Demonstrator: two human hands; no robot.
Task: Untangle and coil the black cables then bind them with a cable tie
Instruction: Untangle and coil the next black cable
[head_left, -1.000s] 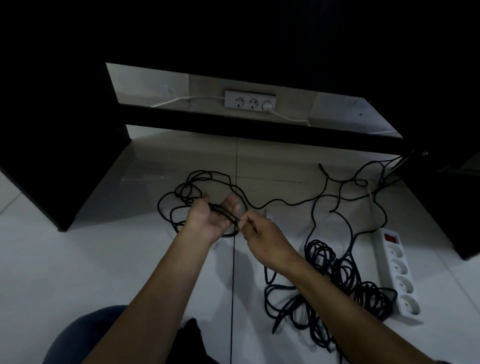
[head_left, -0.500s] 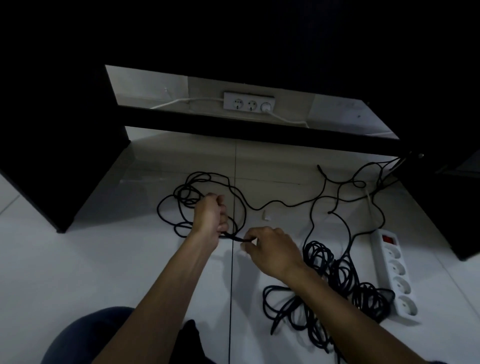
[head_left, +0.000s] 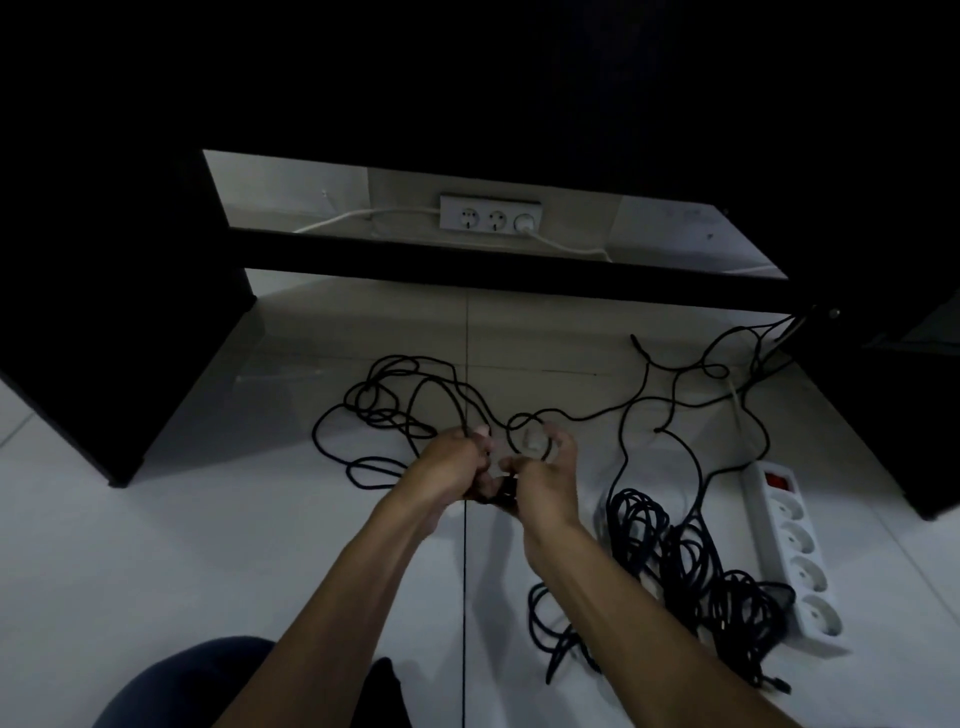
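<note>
Left hand (head_left: 451, 465) closed on black cable strands (head_left: 395, 410), right hand (head_left: 545, 480) half-open, pinching a dark cable end, tangled pile (head_left: 691, 566) beside white power strip (head_left: 792, 551), tiled floor (head_left: 156, 545)

My left hand (head_left: 453, 462) and right hand (head_left: 545, 480) meet over the white tiled floor (head_left: 156, 545), both closed around a strand of the black cables (head_left: 415, 410) looping out beyond my knuckles. A denser tangle (head_left: 691, 566) lies beside my right forearm, with a white power strip (head_left: 792, 551) just past it. A wall socket (head_left: 491, 212) sits far ahead, under dark furniture.
</note>
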